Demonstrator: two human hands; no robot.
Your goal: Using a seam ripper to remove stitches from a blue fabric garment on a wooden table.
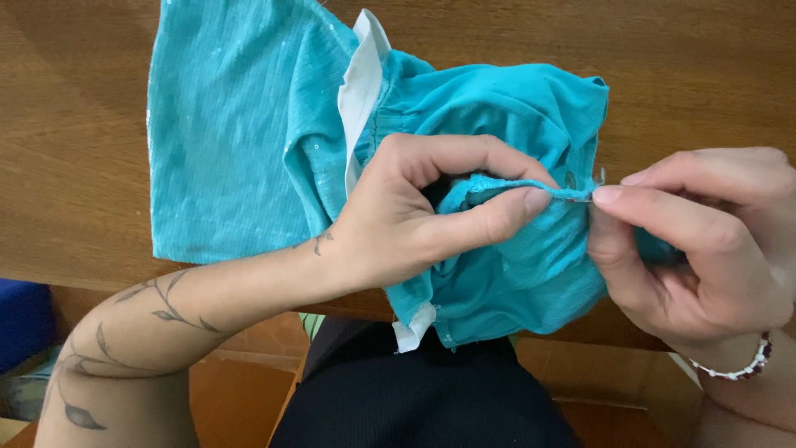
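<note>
pinching the teal garment (497,108) edge taut, left hand (414,220) steadies it while right hand (705,241), fingertips together, grips a needle (590,196); keep stitches small.

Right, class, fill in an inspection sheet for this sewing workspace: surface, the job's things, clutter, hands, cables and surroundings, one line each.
Surface: brown wooden table, wood grain visible.
Job's things: turquoise garment lying on the table, its bunched end pulled to the table's near edge; white lining showing at a fold; a small metal tool, too small to identify, at the fabric edge.
Clutter: nothing seen.
Hands: left hand pinches a folded fabric edge taut; right hand pinches the small metal tool at that edge, beaded bracelet on its wrist.
Cables: nothing seen.
Surroundings: black-clothed lap below; blue object at left.
</note>
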